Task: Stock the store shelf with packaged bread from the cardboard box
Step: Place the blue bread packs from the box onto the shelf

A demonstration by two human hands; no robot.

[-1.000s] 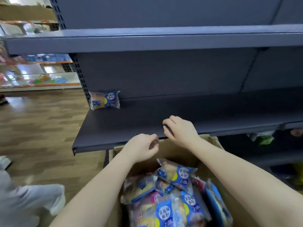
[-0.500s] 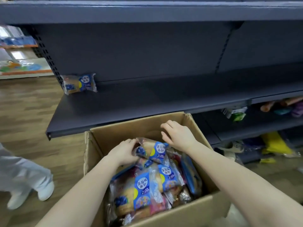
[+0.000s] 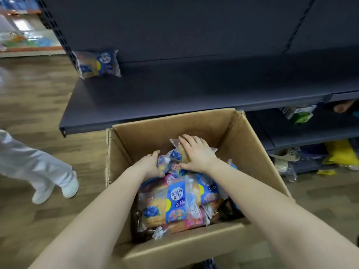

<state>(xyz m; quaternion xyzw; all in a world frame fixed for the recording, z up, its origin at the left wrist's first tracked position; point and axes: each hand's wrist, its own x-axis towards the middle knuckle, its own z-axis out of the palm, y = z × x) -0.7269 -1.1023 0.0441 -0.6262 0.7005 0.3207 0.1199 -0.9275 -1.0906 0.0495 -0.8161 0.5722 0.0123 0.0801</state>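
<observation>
An open cardboard box [image 3: 258,158] stands on the floor below the dark shelf [image 3: 174,94], holding several bread packets in clear and blue wrappers. Both my hands are inside it on the topmost bread packet [image 3: 171,157] at the far side of the pile. My left hand [image 3: 150,165] grips the packet's left end. My right hand [image 3: 196,153] lies over its right part with the fingers curled on it. A large blue-labelled packet [image 3: 171,204] lies nearer me in the box. One bread packet [image 3: 97,64] stands at the shelf's far left corner.
A person in white trousers and white shoes [image 3: 56,189] stands on the wooden floor to the left. Lower shelves at the right hold mixed goods, among them a green carton [image 3: 301,115] and a yellow bag [image 3: 340,152]. Another aisle shows at far left.
Both hands have come down from the shelf's front edge into the box and closed on the top packet. The view has tilted down toward the box.
</observation>
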